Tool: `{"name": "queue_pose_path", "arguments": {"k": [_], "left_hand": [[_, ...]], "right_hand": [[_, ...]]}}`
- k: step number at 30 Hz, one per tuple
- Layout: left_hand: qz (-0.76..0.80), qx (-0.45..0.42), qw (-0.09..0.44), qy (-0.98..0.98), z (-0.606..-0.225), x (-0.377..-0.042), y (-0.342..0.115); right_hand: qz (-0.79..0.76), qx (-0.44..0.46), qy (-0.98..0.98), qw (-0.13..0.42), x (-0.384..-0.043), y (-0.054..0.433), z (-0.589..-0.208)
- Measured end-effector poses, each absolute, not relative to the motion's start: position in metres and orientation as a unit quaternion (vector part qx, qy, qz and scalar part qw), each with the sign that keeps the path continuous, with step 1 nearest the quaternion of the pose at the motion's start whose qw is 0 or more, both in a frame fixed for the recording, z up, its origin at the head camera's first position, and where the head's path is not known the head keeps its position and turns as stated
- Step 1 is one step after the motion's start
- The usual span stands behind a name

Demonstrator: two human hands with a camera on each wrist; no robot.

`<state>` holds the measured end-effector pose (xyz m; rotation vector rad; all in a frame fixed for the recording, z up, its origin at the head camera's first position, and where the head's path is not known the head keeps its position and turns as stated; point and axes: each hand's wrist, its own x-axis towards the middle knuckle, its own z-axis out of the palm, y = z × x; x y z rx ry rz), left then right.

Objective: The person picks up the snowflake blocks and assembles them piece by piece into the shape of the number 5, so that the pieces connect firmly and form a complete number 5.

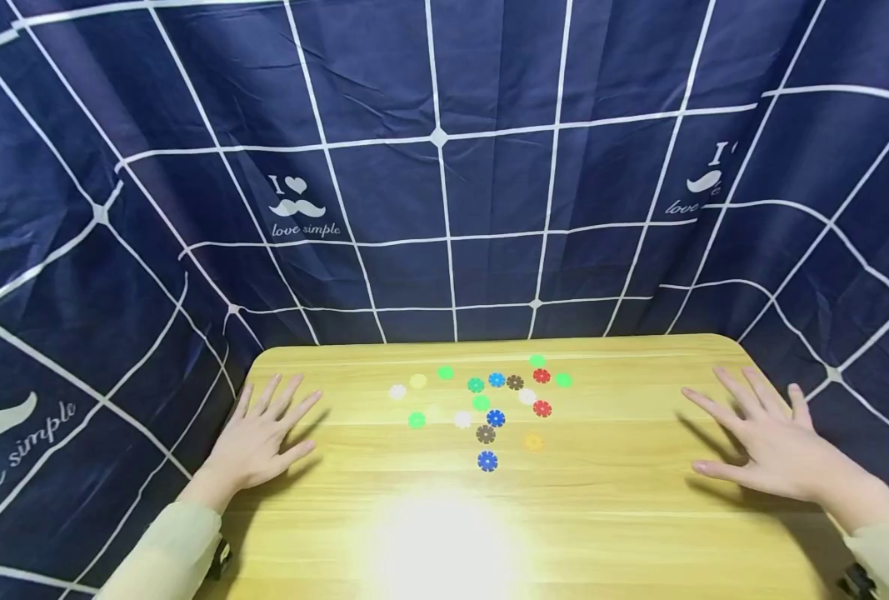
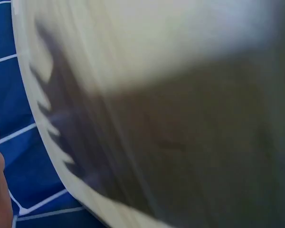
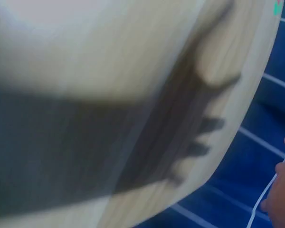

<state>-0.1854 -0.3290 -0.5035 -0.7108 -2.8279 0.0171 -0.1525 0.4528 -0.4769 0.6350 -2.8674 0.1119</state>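
Pale sleeves (image 1: 162, 550) reach in from about seven and five o'clock, ending in a person's left hand (image 1: 257, 442) and right hand (image 1: 781, 454), fingers spread, released and grasping nothing, at either side of a wood-grained tabletop (image 1: 601, 517). Between them, a loose scatter of small colored discs (image 1: 481, 403) lies toward the far edge, touched by neither hand. From the left hand, the discs sit at about three o'clock; from the right hand, between nine and ten. The left hand appears the nearer, a pale disc (image 1: 397, 392) closest to its fingertips (image 1: 317, 397); the right hand faces a wider gap to a green disc (image 1: 563, 380). Round in outline, the discs show no long axis, though their scatter stretches farther from nine to three than from twelve to six, with a blue disc (image 1: 487, 461) at its six o'clock end. Both wrist views catch finger shadows (image 3: 180, 118) on the wood. Behind, at twelve o'clock, hangs a navy curtain (image 1: 496, 183) crossed by white lines.
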Motion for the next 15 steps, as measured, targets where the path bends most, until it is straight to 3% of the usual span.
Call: {"name": "queue_pose_path", "arguments": {"k": [7,15], "left_hand": [[-0.001,-0.217,0.066,-0.974,-0.497,-0.200,-0.280],[-0.049,-0.216,0.020,-0.975,-0.489,-0.207,-0.194]], "right_hand": [[0.075,0.217,-0.972,0.047,-0.174,0.393,-0.475],[0.158,0.260,-0.951,0.046,-0.195,0.299,-0.480]]}}
